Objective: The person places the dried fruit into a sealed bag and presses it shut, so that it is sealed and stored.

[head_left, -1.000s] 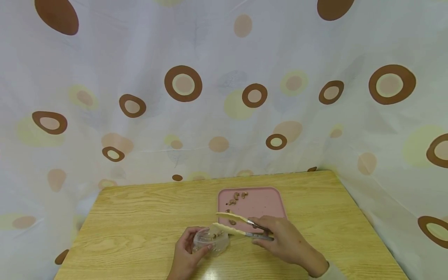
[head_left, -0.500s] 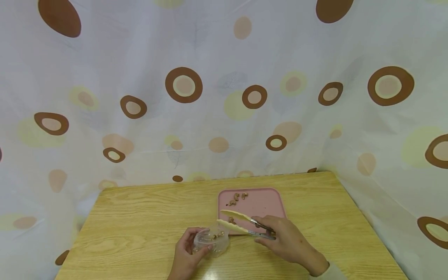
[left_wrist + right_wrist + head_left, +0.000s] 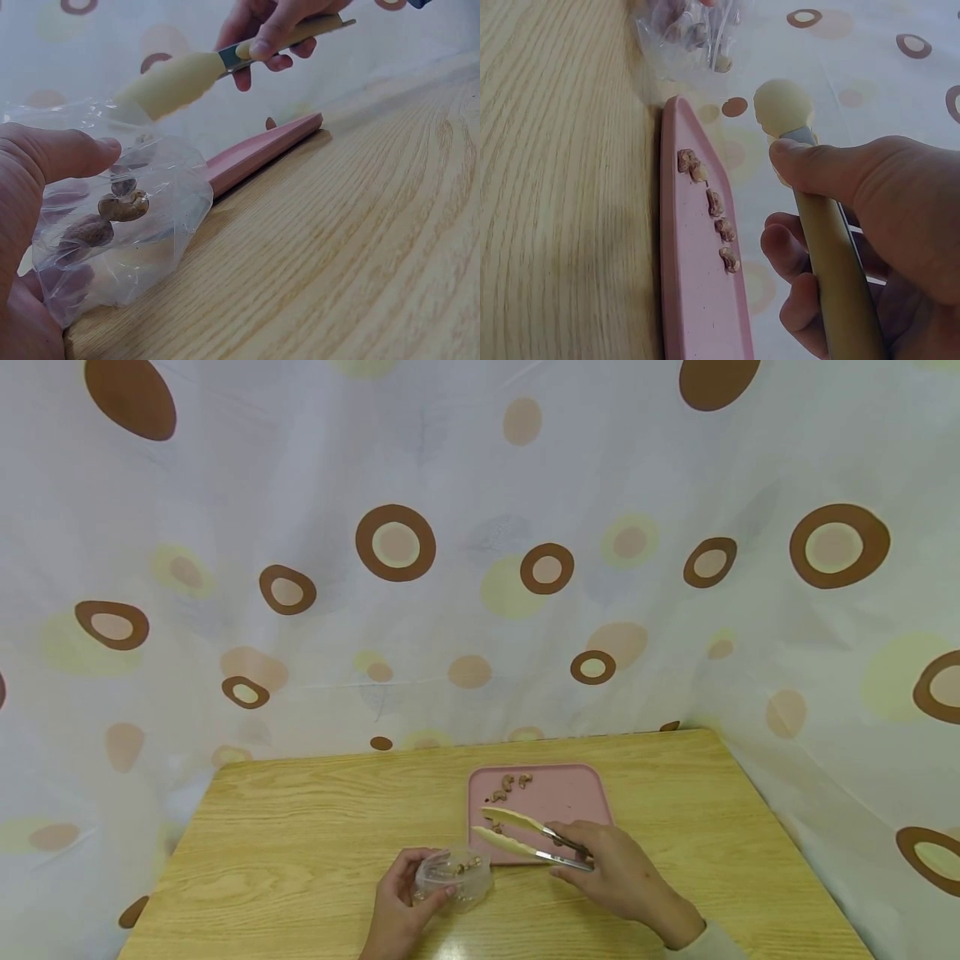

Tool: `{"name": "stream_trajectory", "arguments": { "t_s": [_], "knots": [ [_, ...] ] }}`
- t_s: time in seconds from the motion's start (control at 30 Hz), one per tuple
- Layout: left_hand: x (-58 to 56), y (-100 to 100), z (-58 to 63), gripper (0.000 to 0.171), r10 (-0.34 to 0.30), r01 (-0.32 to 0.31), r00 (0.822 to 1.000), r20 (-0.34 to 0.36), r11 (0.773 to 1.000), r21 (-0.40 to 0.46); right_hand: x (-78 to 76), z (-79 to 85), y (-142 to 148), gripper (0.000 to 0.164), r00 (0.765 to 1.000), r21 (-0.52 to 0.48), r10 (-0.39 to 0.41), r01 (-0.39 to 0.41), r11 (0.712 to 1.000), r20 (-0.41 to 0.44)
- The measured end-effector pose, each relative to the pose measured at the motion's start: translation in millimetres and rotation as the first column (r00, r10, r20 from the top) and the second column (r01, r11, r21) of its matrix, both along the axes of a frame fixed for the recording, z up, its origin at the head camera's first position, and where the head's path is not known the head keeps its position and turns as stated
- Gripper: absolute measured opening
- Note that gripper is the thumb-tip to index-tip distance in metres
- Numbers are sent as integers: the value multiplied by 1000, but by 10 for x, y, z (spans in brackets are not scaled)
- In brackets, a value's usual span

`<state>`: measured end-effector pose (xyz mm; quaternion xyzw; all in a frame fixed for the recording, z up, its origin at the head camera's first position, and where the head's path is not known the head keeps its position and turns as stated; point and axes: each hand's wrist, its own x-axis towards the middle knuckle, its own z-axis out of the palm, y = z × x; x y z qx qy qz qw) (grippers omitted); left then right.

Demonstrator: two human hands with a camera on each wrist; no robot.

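Observation:
My left hand [image 3: 401, 897] grips a clear plastic bag [image 3: 169, 232] by its side, with the thumb over the near part. Several brown cashew nuts [image 3: 124, 206] show through the bag. In my right hand [image 3: 618, 872] are metal tongs [image 3: 517, 835] with cream-coloured tips, spread apart with nothing visible between them. The tongs' tips hover over the left part of a pink tray [image 3: 697, 300], just right of the bag. Several cashews [image 3: 715, 202] lie along the tray's left side; in the head view the tongs partly cover the nearer ones.
A wood-grain table [image 3: 315, 827] carries the tray and lies under both hands. Behind it and to the right hangs a pale curtain [image 3: 450, 610] with brown and yellow spots. Small dark crumbs dot the tray.
The tongs have shifted from over the bag's mouth rightward to above the tray. A cashew now shows near the top of the bag's contents. My left hand and the bag stay nearly still.

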<state>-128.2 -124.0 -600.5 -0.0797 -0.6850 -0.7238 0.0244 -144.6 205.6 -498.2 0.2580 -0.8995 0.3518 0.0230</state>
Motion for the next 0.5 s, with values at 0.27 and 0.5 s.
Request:
{"name": "stream_trajectory", "arguments": {
  "t_s": [0.27, 0.5],
  "knots": [
    [1, 2, 3, 45, -1, 1, 1000, -2, 1000, 8, 23, -70, -1, 51, 998, 4, -36, 36, 999, 47],
    [1, -5, -6, 44, -8, 8, 1000, -13, 1000, 10, 39, -148, 3, 51, 997, 51, -65, 64, 997, 28]
  ]
}}
